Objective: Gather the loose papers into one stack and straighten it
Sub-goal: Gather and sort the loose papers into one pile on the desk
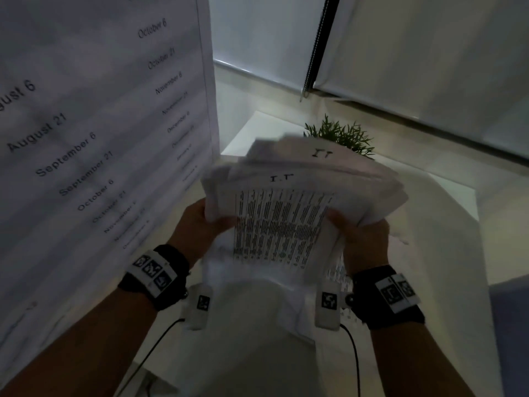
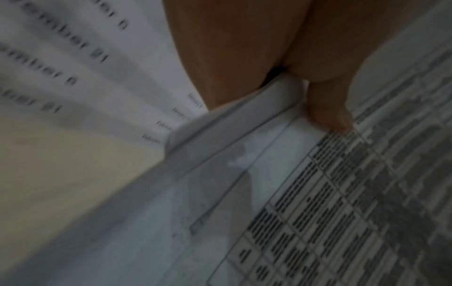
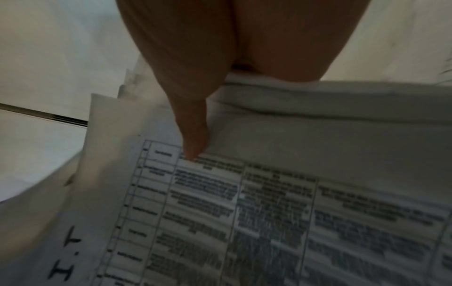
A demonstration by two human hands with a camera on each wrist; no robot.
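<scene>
**Papers in hand, stack still ragged**

Left hand [image 1: 197, 224] grips the left edge of the paper bundle [image 1: 286, 222], thumb on top per the left wrist view. Right hand [image 1: 360, 239] clamps the right edge the same way, thumb [image 3: 195, 139] pressing the top sheet with the printed table [image 3: 269, 222]. Bundle is held in the air above the white table [image 1: 446, 196]. Sheets are fanned, far edges and corners offset, so gathering looks mostly done but squaring isn't. A big date-list sheet [image 1: 94, 133] stands at left, apparently outside the bundle. Small green plant [image 1: 340, 136] beyond.
</scene>
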